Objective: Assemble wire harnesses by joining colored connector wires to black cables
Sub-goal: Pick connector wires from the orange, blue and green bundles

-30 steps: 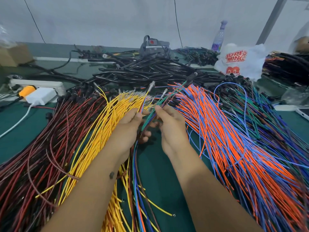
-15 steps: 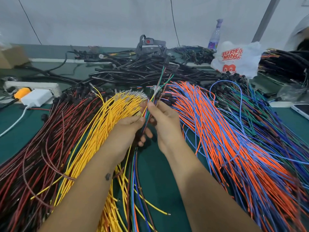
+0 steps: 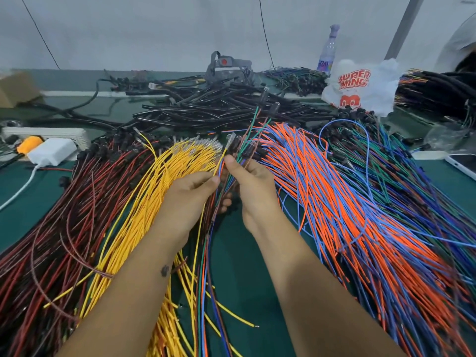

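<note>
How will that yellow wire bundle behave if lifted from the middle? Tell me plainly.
The yellow wire bundle would probably sag at both ends, since its thin strands curve loosely. It looks light. Unbound strands stray at the near end, so some would likely slip out.

Left hand [image 3: 192,188]: fingertips hidden behind the wire bundle [image 3: 233,161]; grip not readable. Right hand [image 3: 251,180]: fingers concealed under its back. Connector ends above the bundle blurred. Phone [image 3: 463,163] cut off by right edge. Cardboard box [image 3: 14,90] cut by left edge, blurred. Bottle [image 3: 328,54] label too small to read. Person [image 3: 461,51] at upper right only partly in view.
</note>
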`<act>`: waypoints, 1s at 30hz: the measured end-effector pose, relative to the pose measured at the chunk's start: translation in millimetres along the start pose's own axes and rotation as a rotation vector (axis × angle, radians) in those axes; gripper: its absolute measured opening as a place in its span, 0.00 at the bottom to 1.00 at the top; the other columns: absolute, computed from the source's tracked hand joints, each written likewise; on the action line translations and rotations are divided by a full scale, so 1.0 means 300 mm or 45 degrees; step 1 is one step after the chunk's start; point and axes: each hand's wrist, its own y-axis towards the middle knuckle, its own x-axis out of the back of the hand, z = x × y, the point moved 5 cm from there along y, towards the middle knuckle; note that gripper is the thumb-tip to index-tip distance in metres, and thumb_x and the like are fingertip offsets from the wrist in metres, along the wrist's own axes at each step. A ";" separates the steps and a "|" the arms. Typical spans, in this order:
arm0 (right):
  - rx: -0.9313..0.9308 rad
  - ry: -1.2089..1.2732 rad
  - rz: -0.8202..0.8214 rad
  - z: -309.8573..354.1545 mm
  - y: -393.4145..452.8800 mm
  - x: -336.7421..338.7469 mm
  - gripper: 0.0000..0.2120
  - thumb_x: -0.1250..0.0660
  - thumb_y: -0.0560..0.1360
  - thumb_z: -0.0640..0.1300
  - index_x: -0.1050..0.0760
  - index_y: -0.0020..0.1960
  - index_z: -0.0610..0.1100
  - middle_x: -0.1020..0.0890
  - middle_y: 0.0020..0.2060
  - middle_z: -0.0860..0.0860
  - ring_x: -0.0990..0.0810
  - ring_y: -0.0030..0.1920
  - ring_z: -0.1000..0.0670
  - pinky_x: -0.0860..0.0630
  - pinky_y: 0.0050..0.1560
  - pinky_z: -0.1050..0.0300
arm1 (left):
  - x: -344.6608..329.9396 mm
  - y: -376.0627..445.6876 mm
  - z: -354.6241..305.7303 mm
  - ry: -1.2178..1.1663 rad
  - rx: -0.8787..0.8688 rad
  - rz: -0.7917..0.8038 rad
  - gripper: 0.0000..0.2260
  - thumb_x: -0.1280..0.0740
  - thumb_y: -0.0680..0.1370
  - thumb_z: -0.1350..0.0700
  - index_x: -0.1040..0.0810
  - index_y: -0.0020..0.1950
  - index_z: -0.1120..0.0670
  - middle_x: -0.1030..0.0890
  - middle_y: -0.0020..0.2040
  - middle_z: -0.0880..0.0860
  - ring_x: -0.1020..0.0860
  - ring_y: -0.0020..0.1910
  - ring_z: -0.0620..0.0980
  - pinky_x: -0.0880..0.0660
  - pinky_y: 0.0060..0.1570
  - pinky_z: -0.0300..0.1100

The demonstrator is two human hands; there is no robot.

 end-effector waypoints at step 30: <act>0.024 -0.071 0.038 -0.016 0.015 -0.004 0.04 0.30 0.76 0.41 0.20 0.45 0.40 0.19 0.39 0.41 0.22 0.40 0.42 0.22 0.49 0.43 | 0.021 -0.001 -0.014 -0.262 0.136 -0.048 0.06 0.34 0.78 0.60 0.19 0.43 0.54 0.17 0.32 0.49 0.20 0.30 0.44 0.25 0.29 0.33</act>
